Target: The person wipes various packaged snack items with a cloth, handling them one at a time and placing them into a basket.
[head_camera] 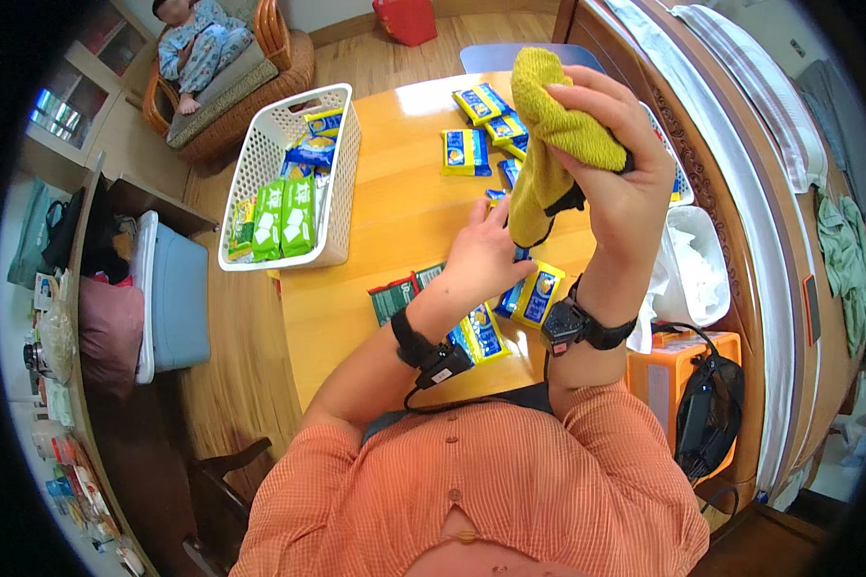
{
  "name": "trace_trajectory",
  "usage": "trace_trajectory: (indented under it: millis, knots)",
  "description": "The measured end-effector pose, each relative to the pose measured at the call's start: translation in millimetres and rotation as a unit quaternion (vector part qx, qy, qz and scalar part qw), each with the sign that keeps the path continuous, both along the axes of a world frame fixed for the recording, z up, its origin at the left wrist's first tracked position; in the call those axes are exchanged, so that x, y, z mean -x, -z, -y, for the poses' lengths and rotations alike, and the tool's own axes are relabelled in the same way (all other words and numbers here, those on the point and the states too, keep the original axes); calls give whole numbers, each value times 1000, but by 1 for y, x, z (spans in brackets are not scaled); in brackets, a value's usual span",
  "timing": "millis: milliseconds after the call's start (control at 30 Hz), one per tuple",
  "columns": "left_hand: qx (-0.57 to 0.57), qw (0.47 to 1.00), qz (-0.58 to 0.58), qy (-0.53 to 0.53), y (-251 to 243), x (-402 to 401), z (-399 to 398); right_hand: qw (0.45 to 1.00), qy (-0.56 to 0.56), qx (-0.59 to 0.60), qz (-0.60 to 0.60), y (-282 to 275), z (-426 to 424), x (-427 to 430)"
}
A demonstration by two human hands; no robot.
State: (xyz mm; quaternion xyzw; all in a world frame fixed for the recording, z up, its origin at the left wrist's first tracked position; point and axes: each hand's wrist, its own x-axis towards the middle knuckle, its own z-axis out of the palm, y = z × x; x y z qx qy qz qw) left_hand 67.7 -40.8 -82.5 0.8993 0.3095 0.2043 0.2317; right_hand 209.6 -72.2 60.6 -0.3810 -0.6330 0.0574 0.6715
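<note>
My right hand (620, 137) is raised over the far right of the table, closed on a yellow-green cloth (541, 144) with dark parts that hangs down. My left hand (480, 252) is spread low over the wooden table (382, 173), its fingers near the cloth's lower end; whether they touch it I cannot tell. Blue and yellow snack packets (465, 153) lie beyond my left hand, and others (538, 294) lie beside and below it. A dark green packet with a red edge (395, 299) lies partly under my left forearm. Both wrists wear black straps with small devices.
A white perforated basket (353, 166) with green and blue packets stands at the table's left. At the right are another basket (682, 173), partly hidden, a clear bin with white tissue (696, 267) and an orange case (649, 382). A person (206, 43) sits in a wicker chair.
</note>
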Motion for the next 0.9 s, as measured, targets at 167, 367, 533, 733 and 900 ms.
trace_trajectory:
  millis: [167,367,533,733,900]
  knots:
    - [147,983,94,-58,6,23,-13,999,8,17,-33,-1,2,-4]
    - [552,609,560,103,-51,50,-39,997,-5,74,-18,6,-14,11]
    - [531,482,688,109,-71,53,-42,986,14,74,150,24,-29,70]
    - [523,485,695,88,-75,71,-50,977,-42,86,189,33,-35,79]
    - [513,533,667,89,-70,73,-52,983,11,124,138,30,-40,62]
